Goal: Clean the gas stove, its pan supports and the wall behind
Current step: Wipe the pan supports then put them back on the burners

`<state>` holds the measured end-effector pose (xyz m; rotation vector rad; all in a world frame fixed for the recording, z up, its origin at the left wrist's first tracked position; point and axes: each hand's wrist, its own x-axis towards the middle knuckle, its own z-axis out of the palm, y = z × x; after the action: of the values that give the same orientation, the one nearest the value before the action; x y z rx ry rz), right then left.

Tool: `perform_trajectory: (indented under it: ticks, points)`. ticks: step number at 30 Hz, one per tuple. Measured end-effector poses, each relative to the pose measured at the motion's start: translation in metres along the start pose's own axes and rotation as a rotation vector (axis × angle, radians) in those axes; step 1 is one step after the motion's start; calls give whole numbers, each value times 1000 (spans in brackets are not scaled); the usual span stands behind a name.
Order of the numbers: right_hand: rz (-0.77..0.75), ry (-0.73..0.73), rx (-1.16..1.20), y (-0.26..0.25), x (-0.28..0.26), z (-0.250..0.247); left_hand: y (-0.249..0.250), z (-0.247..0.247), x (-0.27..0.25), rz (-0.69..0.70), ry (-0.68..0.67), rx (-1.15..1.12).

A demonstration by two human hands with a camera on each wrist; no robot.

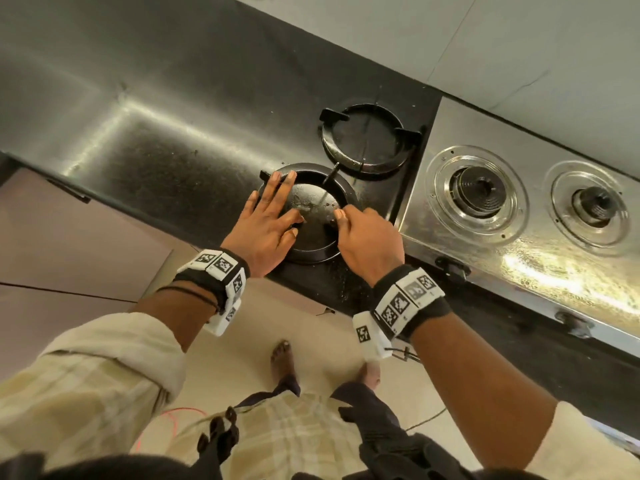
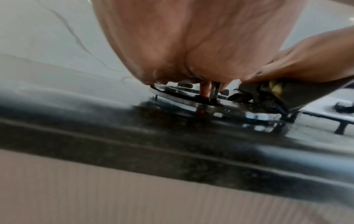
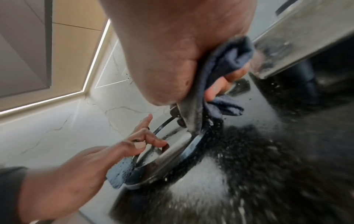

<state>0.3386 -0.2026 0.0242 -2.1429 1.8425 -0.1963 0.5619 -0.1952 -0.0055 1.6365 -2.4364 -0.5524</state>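
Note:
Two black ring pan supports lie on the wet black counter, left of the steel gas stove (image 1: 519, 268). My left hand (image 1: 273, 216) lies flat on the near pan support (image 1: 313, 255), fingers straight and spread over its left rim. My right hand (image 1: 367, 237) grips a dark blue cloth (image 3: 226, 60) and presses it against the support's right rim (image 3: 193, 145). The cloth is nearly hidden under that hand in the head view. The far pan support (image 1: 367, 167) sits untouched behind. The left wrist view shows my left palm (image 2: 182, 45) over the ring (image 2: 191, 102).
The stove's two bare burners (image 1: 479, 190) (image 1: 594, 206) have no supports on them, and two knobs (image 1: 452, 268) sit on its front. A pale marble-look wall (image 1: 519, 46) runs behind. The counter edge (image 1: 311, 289) is close below my wrists.

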Motion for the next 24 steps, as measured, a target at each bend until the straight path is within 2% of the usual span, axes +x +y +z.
perform_trajectory:
  ticks: [7, 9, 12, 14, 18, 24]
  points:
    - [-4, -113, 110, 5, -50, 4, -28, -21, 9, 238, -95, 232]
    - [-40, -174, 187, 7, -61, 4, -31, -26, 9, 220, -61, 267]
    - [-75, -267, 253, 8, -74, 4, -17, -27, 0, 87, 67, 272]
    - [-45, -202, 267, 7, -81, 9, 7, -19, -10, -13, 137, 195]
    - [23, -23, 222, 5, -83, 21, 44, 17, -27, -194, 127, 68]
    - [-9, 127, 80, 0, -68, 18, 43, 24, -20, -215, 96, -20]
